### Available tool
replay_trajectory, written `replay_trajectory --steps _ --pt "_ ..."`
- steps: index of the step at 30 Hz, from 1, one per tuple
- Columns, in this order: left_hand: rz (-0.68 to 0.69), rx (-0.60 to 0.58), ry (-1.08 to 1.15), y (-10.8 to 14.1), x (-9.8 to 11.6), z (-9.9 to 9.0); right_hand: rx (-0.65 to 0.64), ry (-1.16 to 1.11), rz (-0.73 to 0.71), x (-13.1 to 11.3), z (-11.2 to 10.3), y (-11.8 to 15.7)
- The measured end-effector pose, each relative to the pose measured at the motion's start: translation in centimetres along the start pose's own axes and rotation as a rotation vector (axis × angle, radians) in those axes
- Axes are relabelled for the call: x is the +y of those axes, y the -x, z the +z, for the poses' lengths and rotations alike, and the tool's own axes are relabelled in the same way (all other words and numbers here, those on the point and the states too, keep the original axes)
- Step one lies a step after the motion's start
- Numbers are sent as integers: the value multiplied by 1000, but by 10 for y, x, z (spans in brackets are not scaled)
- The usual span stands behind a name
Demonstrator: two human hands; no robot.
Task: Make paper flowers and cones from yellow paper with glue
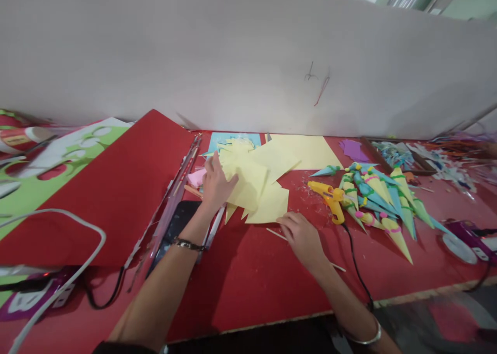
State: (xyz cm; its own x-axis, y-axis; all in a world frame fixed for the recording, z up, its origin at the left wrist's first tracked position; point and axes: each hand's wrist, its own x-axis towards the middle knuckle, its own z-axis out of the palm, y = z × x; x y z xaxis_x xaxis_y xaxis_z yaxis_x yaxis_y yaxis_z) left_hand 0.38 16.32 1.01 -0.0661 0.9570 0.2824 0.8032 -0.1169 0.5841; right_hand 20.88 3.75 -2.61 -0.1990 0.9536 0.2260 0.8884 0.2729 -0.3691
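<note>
Several pale yellow paper pieces [267, 204] overlap in a loose pile at the middle of the red table. My left hand [217, 183] is at the pile's left edge, its fingers stretched and the thumb apart over the yellow paper. At the lower right corner of the nearest piece, my right hand [301, 235] has its fingertips closed on the paper edge. A thin white stick [337, 267] lies partly under that hand. To its right rests a yellow glue gun [330, 200] with a black cord.
Small yellow and blue paper cones [394, 235] are heaped at right, before a brown tray [421, 167]. A large yellow sheet [305, 152] lies at the back. A dark phone [178, 230] and a big red board [116, 188] are at left. Purple power strips sit at both sides.
</note>
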Motion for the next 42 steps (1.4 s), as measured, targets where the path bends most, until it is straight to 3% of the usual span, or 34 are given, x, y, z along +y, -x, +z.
replay_trajectory --steps 4,6,8,10,13,18,25,31,34,39,42 --pt "187 24 -9 8 2 -9 256 -53 -18 -4 -18 4" --pt "286 -8 52 19 4 -24 291 -27 -126 -12 -24 11" --pt "355 -52 55 33 4 -40 199 8 -312 -22 -22 22" --pt "402 -189 31 53 1 -50 67 26 -504 -30 -13 33" --pt "512 -441 -57 84 -11 -52 -51 11 -612 -34 6 46" --pt "598 -657 -171 121 -32 -43 -149 -175 -505 -17 12 48" --pt "649 -720 -161 134 -21 -36 -342 -357 -374 4 -13 47" --pt "693 -747 -217 142 -24 -29 -144 -56 -74 15 -16 49" --pt "688 -748 -228 144 -29 -32 -156 51 39 20 -16 43" --pt "672 -766 -228 143 -28 -35 -115 211 116 26 -14 25" --pt "662 -821 -210 139 -25 -34 -83 263 81 24 -14 21"
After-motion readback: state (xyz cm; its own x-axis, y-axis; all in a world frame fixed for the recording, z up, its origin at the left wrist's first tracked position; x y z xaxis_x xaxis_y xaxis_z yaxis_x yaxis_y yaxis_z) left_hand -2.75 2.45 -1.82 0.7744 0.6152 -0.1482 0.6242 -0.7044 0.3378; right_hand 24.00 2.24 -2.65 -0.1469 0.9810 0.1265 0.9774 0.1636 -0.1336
